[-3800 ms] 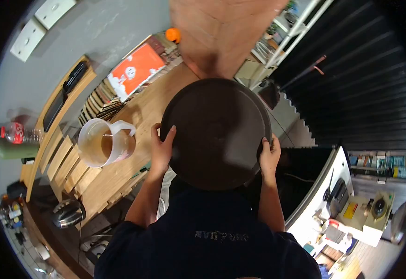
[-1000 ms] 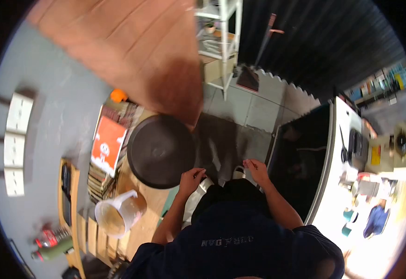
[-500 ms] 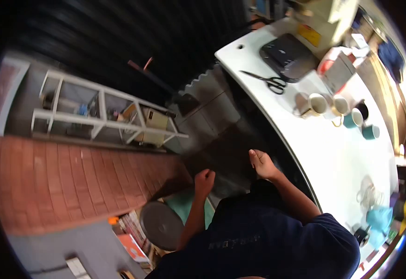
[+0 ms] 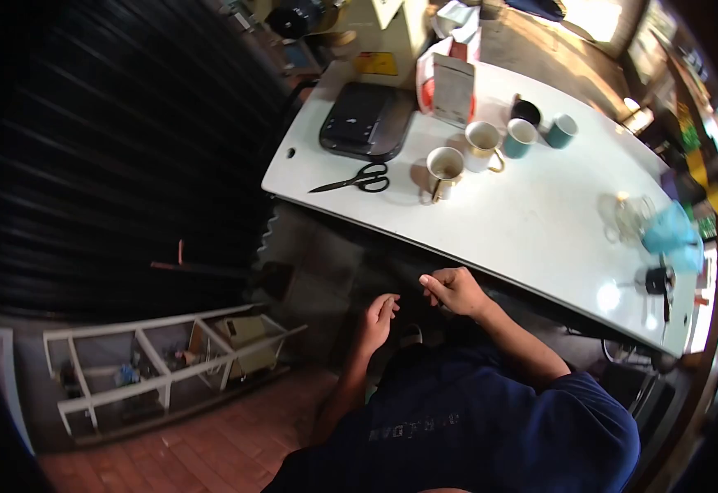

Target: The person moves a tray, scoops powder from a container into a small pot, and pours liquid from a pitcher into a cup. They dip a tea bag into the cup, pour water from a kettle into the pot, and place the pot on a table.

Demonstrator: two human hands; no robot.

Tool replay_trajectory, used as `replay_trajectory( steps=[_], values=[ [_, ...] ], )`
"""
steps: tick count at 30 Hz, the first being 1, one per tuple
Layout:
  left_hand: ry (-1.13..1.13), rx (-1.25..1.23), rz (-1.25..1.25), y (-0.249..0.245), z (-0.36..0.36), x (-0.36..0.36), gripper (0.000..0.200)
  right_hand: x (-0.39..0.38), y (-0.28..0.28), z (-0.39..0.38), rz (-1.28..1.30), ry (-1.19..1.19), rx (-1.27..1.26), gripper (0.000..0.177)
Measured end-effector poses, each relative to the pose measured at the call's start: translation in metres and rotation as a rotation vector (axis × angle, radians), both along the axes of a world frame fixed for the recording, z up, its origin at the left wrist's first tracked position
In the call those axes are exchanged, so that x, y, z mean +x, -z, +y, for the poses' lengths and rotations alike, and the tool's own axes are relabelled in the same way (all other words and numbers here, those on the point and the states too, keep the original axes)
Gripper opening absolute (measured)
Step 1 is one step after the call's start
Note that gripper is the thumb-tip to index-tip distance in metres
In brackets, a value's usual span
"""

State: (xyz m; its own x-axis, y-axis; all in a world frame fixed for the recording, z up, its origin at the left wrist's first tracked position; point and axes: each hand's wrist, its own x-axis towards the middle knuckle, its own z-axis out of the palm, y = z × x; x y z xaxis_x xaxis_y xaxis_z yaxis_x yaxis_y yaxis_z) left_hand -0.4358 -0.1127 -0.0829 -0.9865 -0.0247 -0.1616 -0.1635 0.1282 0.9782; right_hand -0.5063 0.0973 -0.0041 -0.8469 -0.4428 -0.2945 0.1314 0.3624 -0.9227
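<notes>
My right hand [image 4: 455,291] is closed, with its thumb against the curled fingers and nothing visible in it. It is held just off the front edge of the white table [image 4: 531,218]. To its left, my left hand [image 4: 379,319] has its fingers bent together, also with nothing visible in them. The two hands are apart. Black scissors [image 4: 357,178] lie near the table's left front edge, beside a black scale [image 4: 367,122]. Two white mugs with gold handles, one nearer [image 4: 444,167] and one farther [image 4: 481,138], stand right of the scissors.
Teal cups [image 4: 520,136] [image 4: 563,131] and a black cup [image 4: 526,112] stand behind the mugs, near a grey-fronted bag [image 4: 454,89]. Clear glassware [image 4: 628,215] and a light-blue cloth [image 4: 669,230] are at the right. A white shelf frame [image 4: 157,370] stands lower left.
The view has turned right, so the table now spans across in front of me and the shelf frame appears lower. My left fingers look looser; my right hand remains closed.
</notes>
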Motion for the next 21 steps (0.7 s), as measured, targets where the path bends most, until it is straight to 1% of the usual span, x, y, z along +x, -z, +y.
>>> replay_trajectory(
  steps=[1,2,3,4,5,7,8,10,11,13,14,16,17,19,21],
  values=[
    [0.051,-0.045,0.048,-0.01,0.0,-0.003,0.019,0.009,-0.001,-0.002,0.01,0.04,0.017,0.037],
    [0.101,-0.088,0.098,-0.02,0.0,-0.006,0.017,0.018,-0.004,-0.006,-0.033,0.077,0.028,0.04],
    [0.14,-0.07,0.104,-0.028,-0.001,-0.008,0.017,0.028,-0.005,-0.01,-0.081,0.115,0.036,0.043],
    [0.195,-0.118,0.172,-0.035,-0.004,-0.008,0.017,0.039,-0.002,-0.014,-0.034,0.146,0.018,0.046],
    [0.246,-0.165,0.239,-0.038,-0.007,-0.008,0.018,0.05,0.005,-0.016,-0.04,0.183,0.031,0.046],
    [0.301,-0.111,0.246,-0.033,-0.016,-0.005,0.014,0.069,0.013,-0.019,0.033,0.303,-0.045,0.04],
    [0.314,-0.115,0.219,-0.03,-0.022,-0.001,0.014,0.079,0.011,-0.017,0.031,0.33,-0.036,0.04],
    [0.321,-0.151,0.168,-0.028,-0.03,0.006,0.014,0.097,-0.002,-0.012,0.114,0.411,0.007,0.034],
    [0.285,-0.111,0.162,-0.015,-0.032,0.009,0.016,0.105,-0.002,-0.006,0.116,0.449,0.012,0.034],
    [0.269,-0.142,0.027,-0.014,-0.032,0.014,0.018,0.123,-0.001,0.009,0.143,0.586,0.018,0.03],
    [0.319,-0.144,0.033,-0.011,-0.031,0.013,0.018,0.131,0.0,0.018,0.112,0.664,0.037,0.031],
    [0.347,-0.164,-0.079,-0.008,-0.023,0.008,0.023,0.148,-0.007,0.037,0.106,0.786,0.034,0.03],
    [0.385,-0.173,-0.073,-0.009,-0.014,0.007,0.023,0.156,-0.009,0.047,0.098,0.853,0.032,0.03],
    [0.404,-0.105,0.089,-0.023,0.012,0.005,0.029,0.172,-0.007,0.072,0.091,0.928,0.068,0.029],
    [0.444,-0.102,0.103,-0.037,0.037,-0.001,0.029,0.183,-0.005,0.091,0.146,1.071,-0.073,0.028]
  ],
)
